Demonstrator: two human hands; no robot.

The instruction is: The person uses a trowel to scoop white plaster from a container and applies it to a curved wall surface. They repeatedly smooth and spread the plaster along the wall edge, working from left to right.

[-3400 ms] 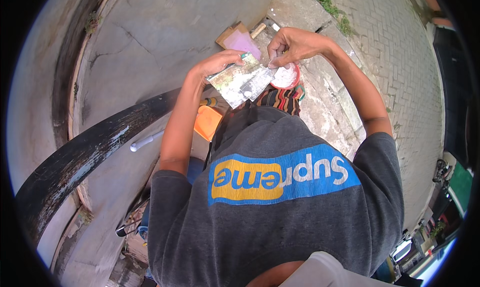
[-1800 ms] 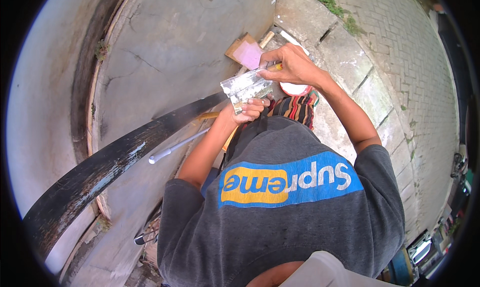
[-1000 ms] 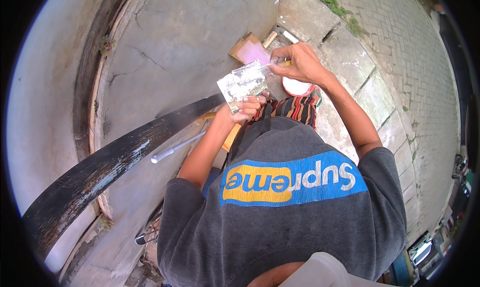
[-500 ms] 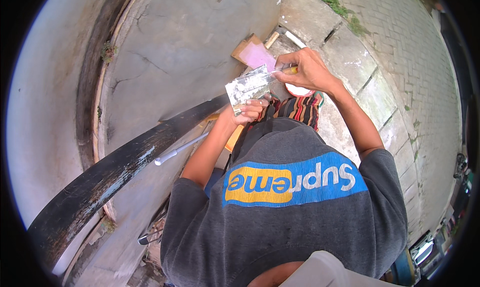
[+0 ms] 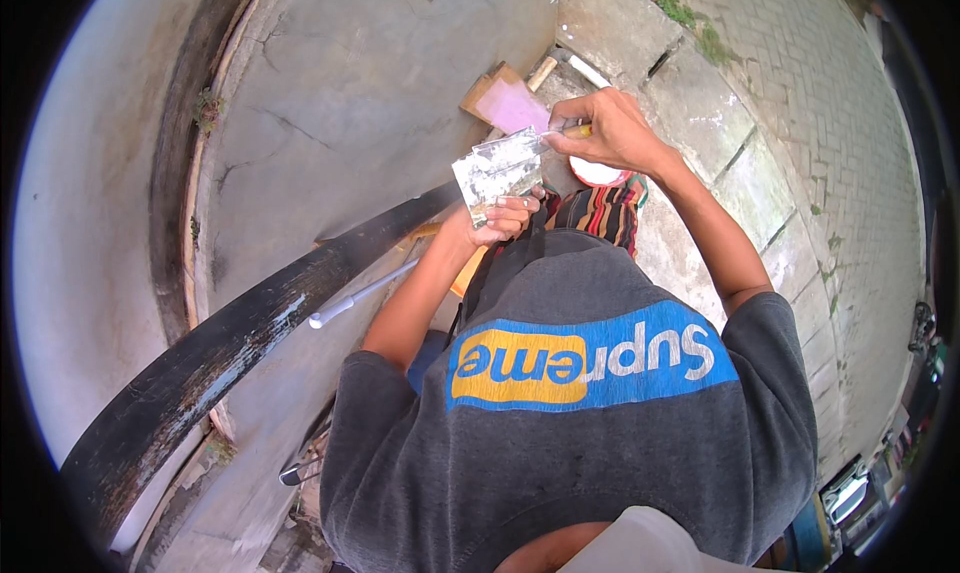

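Note:
My left hand (image 5: 503, 219) grips the lower edge of a crumpled silvery plastic packet (image 5: 494, 169) and holds it upright in front of my chest. My right hand (image 5: 612, 133) is closed on a thin tool with a yellow handle (image 5: 578, 131). The tool's pale tip lies across the packet's top right corner. Just below my right hand a red-rimmed white bowl (image 5: 598, 174) sits on striped cloth (image 5: 600, 213).
A pink-faced piece of cardboard (image 5: 505, 103) lies on the cracked concrete beyond the packet. A long black curved rubber strip (image 5: 250, 338) runs from lower left toward my left hand, with a white rod (image 5: 355, 298) beside it. Paving stones (image 5: 740, 163) lie to the right.
Earlier both hands were on the packet. Now the left hand holds it from below and the right hand has the yellow-handled tool at its top. Little has moved in the last half second.

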